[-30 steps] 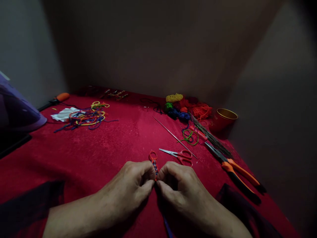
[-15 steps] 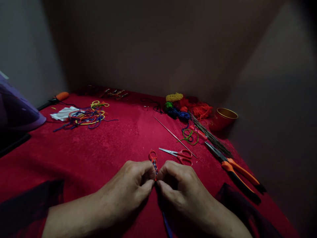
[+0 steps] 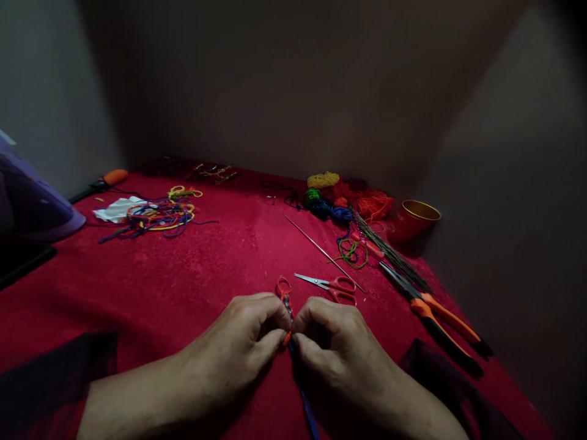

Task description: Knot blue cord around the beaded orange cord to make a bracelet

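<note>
Between my two hands is a knotted cord strip (image 3: 285, 296), red and blue, with a red loop at its far end. My left hand (image 3: 252, 330) pinches it from the left, thumb and forefinger together. From the other side my right hand (image 3: 331, 333) pinches the same strip, its fingertips almost touching the left ones. A bit of red cord (image 3: 287, 338) shows at the fingertips. Blue cord (image 3: 308, 409) trails from there toward me. Small scissors (image 3: 331, 286) with red handles lie just beyond my right hand.
Past the scissors lies a thin metal rod (image 3: 321, 249). Pliers (image 3: 428, 311) with orange handles and a bundle of dark stalks (image 3: 389, 250) are at right. Yarn balls (image 3: 342, 214) and a red cup (image 3: 413, 223) stand behind. Tangled cords (image 3: 160, 217) lie at left, near a purple object (image 3: 36, 195).
More red cord now shows below the fingertips, between the thumbs. Both hands stay almost in place, still pinching the strip.
</note>
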`<state>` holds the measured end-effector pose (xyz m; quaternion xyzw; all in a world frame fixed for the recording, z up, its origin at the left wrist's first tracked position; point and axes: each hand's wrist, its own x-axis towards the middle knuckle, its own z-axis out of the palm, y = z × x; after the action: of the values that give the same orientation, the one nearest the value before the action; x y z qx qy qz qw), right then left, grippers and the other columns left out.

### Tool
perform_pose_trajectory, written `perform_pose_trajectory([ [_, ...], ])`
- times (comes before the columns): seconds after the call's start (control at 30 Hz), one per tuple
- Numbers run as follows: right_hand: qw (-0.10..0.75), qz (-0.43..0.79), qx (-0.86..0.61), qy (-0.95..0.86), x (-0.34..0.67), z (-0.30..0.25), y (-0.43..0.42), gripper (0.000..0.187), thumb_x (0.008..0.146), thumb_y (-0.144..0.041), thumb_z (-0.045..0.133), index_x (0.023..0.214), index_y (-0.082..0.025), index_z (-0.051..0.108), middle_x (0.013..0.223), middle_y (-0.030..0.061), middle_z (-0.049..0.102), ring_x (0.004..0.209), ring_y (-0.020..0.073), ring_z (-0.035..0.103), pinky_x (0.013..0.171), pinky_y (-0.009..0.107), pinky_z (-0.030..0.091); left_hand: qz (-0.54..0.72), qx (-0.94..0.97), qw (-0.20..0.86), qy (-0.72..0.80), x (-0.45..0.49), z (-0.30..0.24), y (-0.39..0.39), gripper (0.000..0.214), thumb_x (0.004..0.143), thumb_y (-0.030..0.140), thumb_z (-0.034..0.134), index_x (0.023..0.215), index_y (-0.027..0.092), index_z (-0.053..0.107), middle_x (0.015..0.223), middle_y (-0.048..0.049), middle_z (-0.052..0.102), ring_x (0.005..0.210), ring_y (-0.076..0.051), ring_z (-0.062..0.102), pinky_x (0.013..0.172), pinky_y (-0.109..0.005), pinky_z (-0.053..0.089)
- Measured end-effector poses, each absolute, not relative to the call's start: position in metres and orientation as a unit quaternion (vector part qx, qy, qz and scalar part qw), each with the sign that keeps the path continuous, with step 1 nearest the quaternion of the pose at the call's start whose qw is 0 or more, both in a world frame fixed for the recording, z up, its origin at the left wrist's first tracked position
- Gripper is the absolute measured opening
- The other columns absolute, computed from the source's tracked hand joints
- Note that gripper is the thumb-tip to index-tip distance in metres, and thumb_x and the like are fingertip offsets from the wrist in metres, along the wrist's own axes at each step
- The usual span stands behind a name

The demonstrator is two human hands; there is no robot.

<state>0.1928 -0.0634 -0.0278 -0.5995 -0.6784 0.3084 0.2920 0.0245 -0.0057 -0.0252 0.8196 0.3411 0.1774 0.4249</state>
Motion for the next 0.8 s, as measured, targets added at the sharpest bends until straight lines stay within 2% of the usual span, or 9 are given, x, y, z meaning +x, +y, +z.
perform_pose_trajectory([
  [0.33,0.280,0.308,-0.603,-0.681,0.1931,-0.0306,-0.0647,0.015,0.075,-0.006,0.051,0.068,-0.019,0.050,0.062,-0.0041,0.051,0.056,0.0106,0.042,0.051,0.024,0.030,0.184,0.851,0.397,0.292,0.0233,-0.0248,-0.0047,0.016,0.081,0.006,0.048,0.074,0.016,0.058,0.072,0.0016,0.058,0.065,-0.011,0.053,0.061,-0.020,0.039],
  [0.5,0.281,0.304,-0.607,-0.678,0.1929,-0.0298,-0.0653,0.015,0.076,-0.007,0.051,0.067,-0.019,0.049,0.061,-0.0045,0.050,0.056,0.0104,0.043,0.051,0.023,0.030,0.171,0.852,0.397,0.296,0.0222,-0.0214,-0.0057,0.014,0.084,0.012,0.048,0.076,0.017,0.058,0.074,0.0009,0.060,0.066,-0.011,0.053,0.062,-0.021,0.039],
  [0.67,0.281,0.294,-0.603,-0.686,0.1923,-0.0296,-0.0659,0.015,0.075,-0.006,0.051,0.068,-0.019,0.050,0.061,-0.0045,0.051,0.056,0.0103,0.043,0.051,0.023,0.030,0.162,0.845,0.392,0.326,0.0243,-0.0227,-0.0059,0.014,0.078,0.007,0.050,0.072,0.016,0.058,0.069,0.0018,0.059,0.062,-0.011,0.052,0.058,-0.020,0.038],
  [0.8,0.287,0.287,-0.599,-0.691,0.1925,-0.0302,-0.0655,0.015,0.075,-0.005,0.051,0.068,-0.019,0.050,0.061,-0.0044,0.051,0.056,0.0103,0.042,0.051,0.023,0.030,0.159,0.847,0.386,0.329,0.0251,-0.0248,-0.0052,0.015,0.079,0.008,0.048,0.073,0.016,0.060,0.072,0.0000,0.060,0.064,-0.012,0.053,0.060,-0.022,0.039],
])
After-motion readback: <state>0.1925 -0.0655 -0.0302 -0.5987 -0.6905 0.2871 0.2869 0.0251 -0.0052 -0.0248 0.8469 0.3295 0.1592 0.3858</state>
